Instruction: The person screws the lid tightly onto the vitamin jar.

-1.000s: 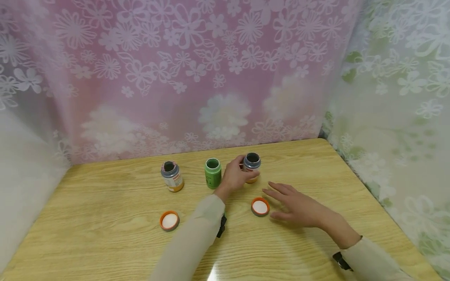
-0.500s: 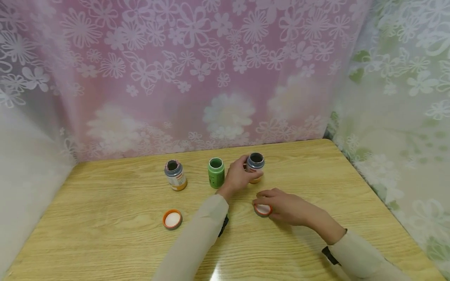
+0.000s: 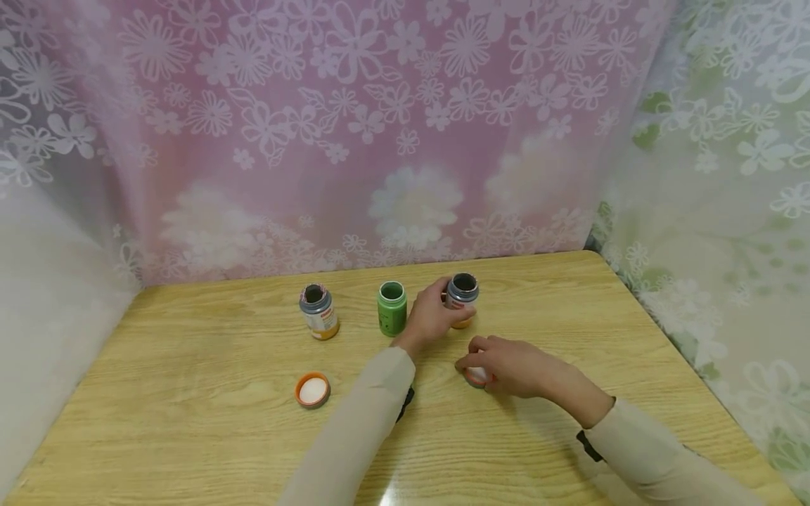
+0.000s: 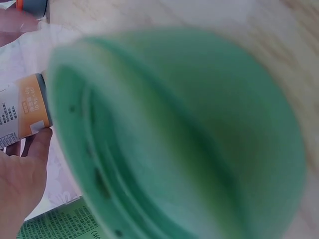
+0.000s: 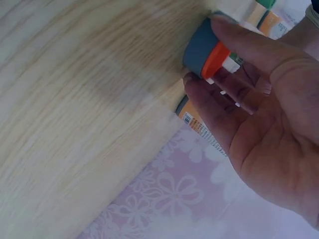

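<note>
My left hand (image 3: 433, 314) grips an uncapped jar (image 3: 466, 289) with a grey neck and a white and orange label, standing at the back right. The left wrist view shows the fingers and thumb at the jar's label (image 4: 30, 107). In front of it, my right hand (image 3: 512, 365) pinches a grey lid (image 3: 477, 377) with an orange rim and white liner. Seen from the right wrist, thumb and fingertips sit on opposite sides of the lid (image 5: 202, 47). To the left of my left hand stands an uncapped green jar (image 3: 392, 309).
A matching grey-necked jar (image 3: 319, 313) stands open-mouthed farther left. Before it a second orange-rimmed lid (image 3: 313, 391) lies liner up. A green lid (image 4: 209, 109) looms close in the left wrist view. Flowered curtains (image 3: 405, 140) border the wooden table (image 3: 209, 407) behind and at the sides.
My right hand, held spread beside the lid a second ago, has moved left over it and taken hold of it. My left hand stays on its jar.
</note>
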A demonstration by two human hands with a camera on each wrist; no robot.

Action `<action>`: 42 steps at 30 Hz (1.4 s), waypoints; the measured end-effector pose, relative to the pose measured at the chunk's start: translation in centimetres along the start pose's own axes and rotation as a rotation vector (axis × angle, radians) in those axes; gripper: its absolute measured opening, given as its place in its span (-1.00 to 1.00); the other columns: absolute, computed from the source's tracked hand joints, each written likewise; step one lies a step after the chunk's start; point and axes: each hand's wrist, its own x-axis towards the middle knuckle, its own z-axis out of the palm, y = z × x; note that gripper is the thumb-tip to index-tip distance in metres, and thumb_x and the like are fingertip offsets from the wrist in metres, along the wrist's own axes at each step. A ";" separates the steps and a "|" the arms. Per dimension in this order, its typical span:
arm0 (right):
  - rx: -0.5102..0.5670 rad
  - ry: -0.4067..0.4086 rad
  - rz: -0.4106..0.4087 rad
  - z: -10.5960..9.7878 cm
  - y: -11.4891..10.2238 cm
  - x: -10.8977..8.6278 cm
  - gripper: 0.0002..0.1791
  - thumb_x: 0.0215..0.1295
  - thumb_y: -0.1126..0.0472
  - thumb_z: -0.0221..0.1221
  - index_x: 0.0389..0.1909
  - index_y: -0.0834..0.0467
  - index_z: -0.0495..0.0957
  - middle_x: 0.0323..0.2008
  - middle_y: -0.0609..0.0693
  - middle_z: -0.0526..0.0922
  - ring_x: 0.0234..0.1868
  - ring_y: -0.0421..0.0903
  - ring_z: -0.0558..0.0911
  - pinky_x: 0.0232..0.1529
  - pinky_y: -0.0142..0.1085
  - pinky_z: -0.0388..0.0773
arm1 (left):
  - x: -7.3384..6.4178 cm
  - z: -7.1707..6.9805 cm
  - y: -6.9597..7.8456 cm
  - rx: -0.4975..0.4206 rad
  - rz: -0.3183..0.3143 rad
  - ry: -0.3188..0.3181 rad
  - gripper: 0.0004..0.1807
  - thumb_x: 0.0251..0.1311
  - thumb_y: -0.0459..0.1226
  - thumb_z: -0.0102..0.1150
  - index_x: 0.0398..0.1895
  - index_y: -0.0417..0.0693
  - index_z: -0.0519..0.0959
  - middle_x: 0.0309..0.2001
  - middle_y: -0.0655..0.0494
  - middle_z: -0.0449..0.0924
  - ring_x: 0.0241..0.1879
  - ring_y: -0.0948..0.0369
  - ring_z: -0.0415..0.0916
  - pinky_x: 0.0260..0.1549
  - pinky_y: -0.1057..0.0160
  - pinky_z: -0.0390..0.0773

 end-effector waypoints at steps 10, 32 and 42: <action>0.082 0.008 0.028 -0.6 0.3 -0.4 -0.55 0.06 0.22 0.40 0.00 -0.02 0.53 -0.14 -0.12 0.49 -0.20 -0.15 0.51 -0.27 -0.18 0.55 | 0.1 0.1 -0.1 -0.011 0.014 0.010 -0.32 0.08 -0.11 0.41 0.30 0.12 0.38 0.02 0.20 0.52 -0.03 0.25 0.49 -0.06 0.24 0.50; 0.281 0.187 0.081 -6.7 2.4 1.5 -0.43 0.23 0.12 0.30 0.24 0.16 0.40 0.02 -0.07 0.52 -0.02 -0.11 0.55 -0.03 -0.16 0.52 | -0.5 -0.4 -0.1 0.038 0.020 -0.009 -0.44 0.15 -0.20 0.35 0.23 0.07 0.42 0.07 0.12 0.53 0.02 0.18 0.50 -0.04 0.20 0.51; 0.375 0.611 0.160 -5.4 4.7 2.9 -0.41 0.21 0.11 0.32 0.24 0.15 0.41 -0.04 0.01 0.55 0.01 0.02 0.55 0.06 -0.03 0.47 | -0.2 0.2 -0.3 -0.011 0.012 -0.014 -0.34 0.09 -0.10 0.39 0.28 0.14 0.38 0.04 0.22 0.51 -0.08 0.30 0.50 -0.12 0.26 0.52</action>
